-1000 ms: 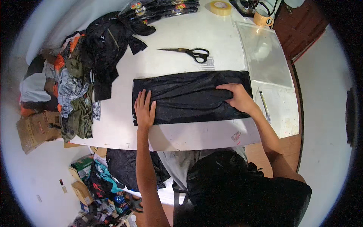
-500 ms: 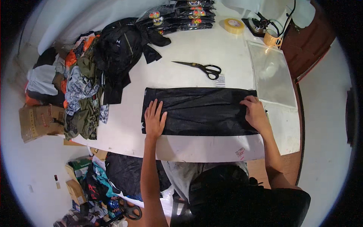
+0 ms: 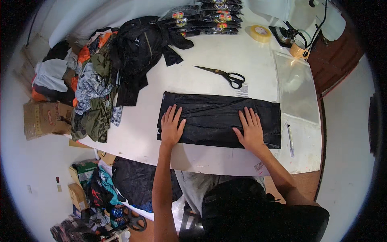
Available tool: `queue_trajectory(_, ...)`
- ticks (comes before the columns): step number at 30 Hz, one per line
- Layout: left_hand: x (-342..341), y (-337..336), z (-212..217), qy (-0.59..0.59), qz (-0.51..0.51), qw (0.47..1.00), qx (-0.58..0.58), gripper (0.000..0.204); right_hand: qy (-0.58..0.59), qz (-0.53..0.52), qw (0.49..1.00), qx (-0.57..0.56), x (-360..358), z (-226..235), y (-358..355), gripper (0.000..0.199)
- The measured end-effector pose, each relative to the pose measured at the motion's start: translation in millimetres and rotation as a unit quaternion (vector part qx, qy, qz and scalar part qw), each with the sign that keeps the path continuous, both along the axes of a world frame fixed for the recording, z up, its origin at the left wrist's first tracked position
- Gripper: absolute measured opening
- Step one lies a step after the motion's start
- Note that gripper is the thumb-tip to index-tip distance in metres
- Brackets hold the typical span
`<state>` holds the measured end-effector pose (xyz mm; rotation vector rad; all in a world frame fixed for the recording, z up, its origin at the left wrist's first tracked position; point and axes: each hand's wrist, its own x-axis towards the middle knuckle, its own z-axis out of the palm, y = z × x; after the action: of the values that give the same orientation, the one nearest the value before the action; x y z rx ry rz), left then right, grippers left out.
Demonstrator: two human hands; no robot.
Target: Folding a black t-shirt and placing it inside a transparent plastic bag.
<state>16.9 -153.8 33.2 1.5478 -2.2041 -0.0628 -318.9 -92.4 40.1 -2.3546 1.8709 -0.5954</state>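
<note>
A black garment (image 3: 213, 121), folded into a long rectangle, lies flat on the white table (image 3: 205, 161) in front of me. My left hand (image 3: 171, 127) rests flat near its left end, fingers spread. Toward the right end, my right hand (image 3: 250, 131) lies palm down on the cloth with its fingers stretched out. Faint creases run across the fabric between the two hands. Just beyond the garment's far edge is a pair of black-handled scissors (image 3: 225, 76), and a pen (image 3: 290, 140) lies beside its right end.
A black jacket (image 3: 137, 48) and heaped clothes (image 3: 90, 86) cover the left side, with a cardboard box (image 3: 47, 119). At the back are bagged garments (image 3: 219, 18), a tape roll (image 3: 260, 34) and an orange mug (image 3: 298, 49). Clear plastic sheeting (image 3: 298, 86) lies at right.
My right hand has moved left from the garment's right end and flattened out on the cloth. The left hand stays near the left end. The whole view has shifted slightly.
</note>
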Motion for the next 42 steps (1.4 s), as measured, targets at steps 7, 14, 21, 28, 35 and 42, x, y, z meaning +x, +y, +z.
queue_trajectory(7, 0, 0, -2, -0.006, 0.0, 1.0, -0.006, 0.049, -0.05, 0.033, 0.998, -0.032, 18, 28, -8, 0.058)
queue_trajectory(14, 1, -6, -7, -0.014, -0.012, 1.0, -0.021, 0.048, -0.019, 0.006, 0.998, -0.054, 51, -8, -34, 0.07)
queue_trajectory(21, -1, -9, -4, -0.037, -0.007, 0.999, 0.018, 0.048, 0.003, -0.079, 0.995, -0.056, 2, -8, -11, 0.078)
queue_trajectory(28, 2, -5, -6, -0.026, -0.015, 0.999, -0.01, 0.048, -0.021, -0.139, 0.988, -0.059, -16, -11, 0, 0.065)
queue_trajectory(35, 1, -5, -4, -0.024, -0.019, 0.999, -0.012, 0.048, -0.174, -0.164, 0.97, -0.043, -34, 7, -39, 0.038)
queue_trajectory(42, -2, -6, -7, -0.02, -0.022, 0.999, -0.015, 0.049, -0.333, -0.169, 0.925, 0.071, -66, -3, -62, 0.025)
